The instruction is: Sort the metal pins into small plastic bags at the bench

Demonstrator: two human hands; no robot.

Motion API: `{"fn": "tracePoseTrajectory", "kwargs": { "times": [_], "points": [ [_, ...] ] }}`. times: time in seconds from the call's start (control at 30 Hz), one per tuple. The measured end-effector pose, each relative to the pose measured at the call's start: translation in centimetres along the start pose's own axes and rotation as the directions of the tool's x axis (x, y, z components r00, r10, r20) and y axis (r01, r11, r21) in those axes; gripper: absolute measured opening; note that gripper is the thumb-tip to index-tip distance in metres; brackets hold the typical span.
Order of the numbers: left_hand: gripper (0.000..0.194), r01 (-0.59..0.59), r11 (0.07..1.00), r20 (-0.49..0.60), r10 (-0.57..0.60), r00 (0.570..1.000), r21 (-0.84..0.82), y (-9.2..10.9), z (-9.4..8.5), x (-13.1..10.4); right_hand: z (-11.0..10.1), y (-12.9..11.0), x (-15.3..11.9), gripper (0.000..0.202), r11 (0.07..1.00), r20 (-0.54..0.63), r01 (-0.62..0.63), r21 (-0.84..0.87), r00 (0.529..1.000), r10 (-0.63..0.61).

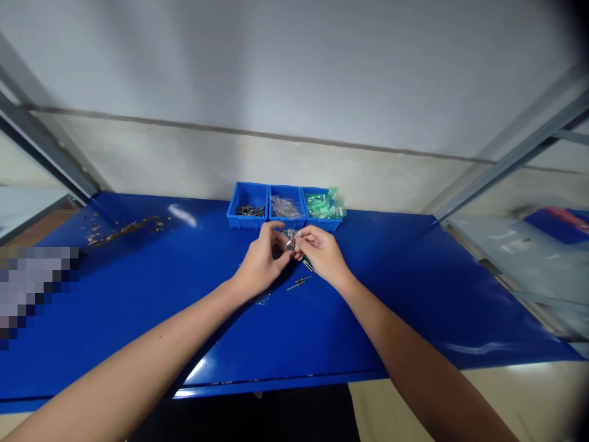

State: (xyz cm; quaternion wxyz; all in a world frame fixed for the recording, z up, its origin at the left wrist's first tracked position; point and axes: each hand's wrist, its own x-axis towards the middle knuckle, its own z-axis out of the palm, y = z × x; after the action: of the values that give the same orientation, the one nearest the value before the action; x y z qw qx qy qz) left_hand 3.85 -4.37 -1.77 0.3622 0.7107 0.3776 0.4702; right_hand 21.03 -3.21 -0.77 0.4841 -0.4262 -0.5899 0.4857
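Observation:
Between my two hands, in front of the blue bins, is a small clear plastic bag with small metal pieces showing through it. My left hand grips the bag from the left with its thumb and fingers. On the other side, my right hand pinches the bag's edge between thumb and fingertips. Just below them on the table lie a couple of thin metal rivets. More thin metal pieces lie beneath my right hand. Another clear plastic bag lies flat below my left wrist.
Three joined blue bins stand at the back: the left bin holds metal rivets, the middle clear bags, the right green-tinted packets. Brown debris is scattered on the blue table at left. Metal posts flank the table.

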Motion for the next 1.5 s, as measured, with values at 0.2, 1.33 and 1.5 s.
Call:
{"fn": "tracePoseTrajectory", "kwargs": {
  "times": [0.2, 1.33, 1.5],
  "points": [
    [0.055, 0.127, 0.97, -0.022, -0.135, 0.991, -0.207, -0.3, -0.2, 0.4, 0.0, 0.2, 0.1, 0.017, 1.0, 0.005, -0.024, -0.014, 1.0, 0.024],
    [0.018, 0.185, 0.98, -0.043, -0.189, 0.981, -0.077, 0.6, -1.1, 0.7, -0.3, -0.5, 0.0, 0.026, 0.984, 0.03, -0.103, 0.148, 0.995, 0.1],
    [0.021, 0.209, 0.968, -0.011, -0.213, 0.977, -0.137, 1.2, -1.0, 0.6, -0.2, -0.7, 0.0, 0.026, 0.984, -0.002, -0.049, 0.171, 0.999, 0.05]
  ]
}}
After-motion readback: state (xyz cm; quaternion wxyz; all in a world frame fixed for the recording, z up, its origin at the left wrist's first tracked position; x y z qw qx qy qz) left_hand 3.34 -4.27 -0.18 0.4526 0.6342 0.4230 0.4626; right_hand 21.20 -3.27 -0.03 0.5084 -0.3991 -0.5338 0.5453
